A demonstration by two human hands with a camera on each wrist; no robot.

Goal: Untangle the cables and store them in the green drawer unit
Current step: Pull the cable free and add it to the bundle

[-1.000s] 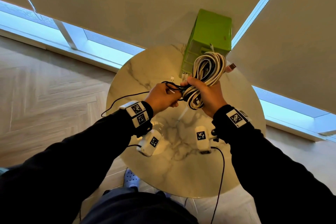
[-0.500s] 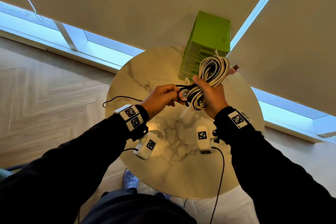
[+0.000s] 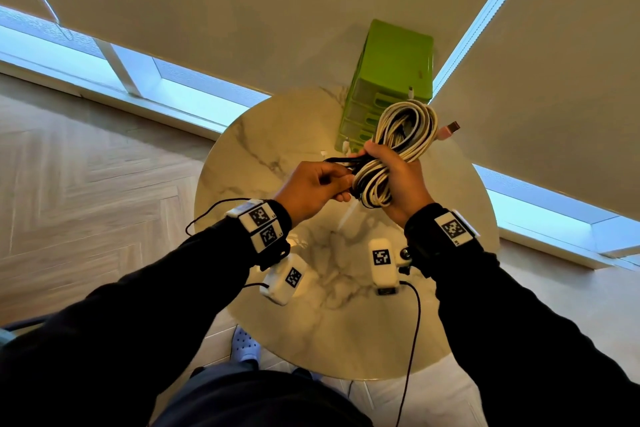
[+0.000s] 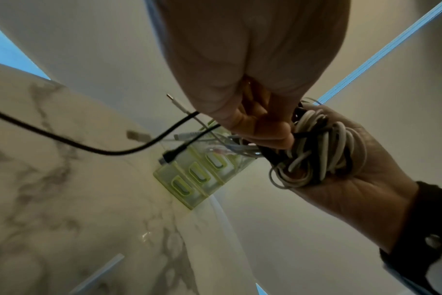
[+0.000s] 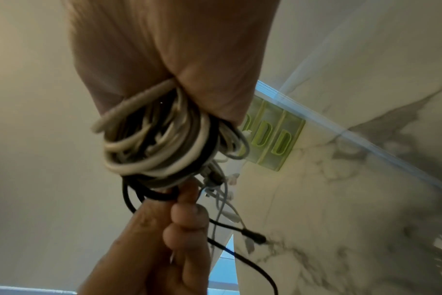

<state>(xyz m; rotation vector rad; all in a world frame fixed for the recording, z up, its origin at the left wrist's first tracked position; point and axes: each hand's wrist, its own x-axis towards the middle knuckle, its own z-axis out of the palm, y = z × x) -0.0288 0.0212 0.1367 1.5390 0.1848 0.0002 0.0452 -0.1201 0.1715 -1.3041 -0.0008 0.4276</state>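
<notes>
My right hand (image 3: 391, 177) grips a coiled bundle of white, grey and black cables (image 3: 403, 139) above the round marble table (image 3: 311, 333); the same cable bundle (image 5: 159, 143) fills the right wrist view. My left hand (image 3: 322, 184) pinches a black cable (image 3: 341, 160) where it leaves the bundle. That black cable (image 4: 76, 144) trails off to the left over the table. A pink USB plug (image 3: 448, 130) sticks out on the bundle's right. The green drawer unit (image 3: 391, 80) stands at the table's far edge, its drawers (image 4: 197, 177) closed.
Loose white plugs (image 4: 136, 136) hang or lie near the drawer unit's front. The table is small, with wooden floor (image 3: 86, 184) on the left and window blinds behind. A thin black sensor lead (image 3: 414, 333) hangs from my right wrist.
Both hands have risen slightly with the bundle and drawn closer together. My left hand has shifted its grip along the black cable toward the bundle.
</notes>
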